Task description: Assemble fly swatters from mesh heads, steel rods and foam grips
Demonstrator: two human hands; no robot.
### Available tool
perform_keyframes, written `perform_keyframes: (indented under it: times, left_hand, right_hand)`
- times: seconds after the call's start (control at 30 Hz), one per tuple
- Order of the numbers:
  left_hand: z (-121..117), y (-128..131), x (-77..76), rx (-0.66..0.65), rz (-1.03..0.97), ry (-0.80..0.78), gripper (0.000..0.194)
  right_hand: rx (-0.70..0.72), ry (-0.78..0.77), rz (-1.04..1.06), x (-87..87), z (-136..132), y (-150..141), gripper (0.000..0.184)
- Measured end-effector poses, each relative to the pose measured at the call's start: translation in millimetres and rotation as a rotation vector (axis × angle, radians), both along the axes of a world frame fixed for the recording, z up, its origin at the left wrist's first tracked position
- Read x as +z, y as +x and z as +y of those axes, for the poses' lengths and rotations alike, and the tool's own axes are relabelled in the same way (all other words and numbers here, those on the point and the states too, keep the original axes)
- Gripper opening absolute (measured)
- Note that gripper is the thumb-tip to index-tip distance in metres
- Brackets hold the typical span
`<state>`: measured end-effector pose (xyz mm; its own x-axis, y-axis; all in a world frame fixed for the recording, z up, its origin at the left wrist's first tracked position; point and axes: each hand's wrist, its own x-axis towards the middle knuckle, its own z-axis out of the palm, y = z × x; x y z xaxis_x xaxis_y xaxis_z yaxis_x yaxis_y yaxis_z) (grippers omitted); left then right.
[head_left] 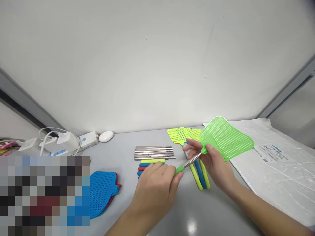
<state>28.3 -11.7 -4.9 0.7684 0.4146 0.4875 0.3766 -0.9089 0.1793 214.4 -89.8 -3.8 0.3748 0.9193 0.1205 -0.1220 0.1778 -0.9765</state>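
A green fly swatter [225, 139] is held above the table between both hands, its perforated head up and to the right. My left hand [157, 180] wraps round its green handle, most of which the fist hides. With thumb and fingers, my right hand [214, 164] pinches the neck where the steel rod meets the head. Below and behind lie yellow-green swatters [179, 134] with yellow and blue handles [199, 175]. A row of steel rods [154, 153] lies beyond my left hand, and coloured handle grips [152, 161] lie partly hidden under it.
Blue and red swatter heads [102, 191] are stacked at the left, partly covered by a pixelated patch. A power strip [88, 139] with plugs and a white oval device [106, 136] stand at the back left. A plastic-wrapped package [278, 164] lies at the right.
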Motion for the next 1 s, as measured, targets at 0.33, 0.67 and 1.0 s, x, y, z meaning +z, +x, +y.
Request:
perform_keyframes:
  times: [0.33, 0.67, 1.0]
  left_hand:
    - [-10.3, 40.4, 13.4, -0.023, 0.002, -0.155, 0.033]
    - [-11.0, 98.8, 15.3, 0.178, 0.287, -0.192, 0.035]
    - [-7.1, 113.3, 2.4, 0.215, 0.431, -0.202, 0.029]
  right_hand:
    - [-0.108, -0.076, -0.292, 11.3, 3.3, 28.1, 0.048]
    - [-0.508, -0.056, -0.516, -5.5, 20.3, 68.5, 0.043]
    - [-0.435, -0.114, -0.630, -23.0, 28.8, 68.9, 0.039]
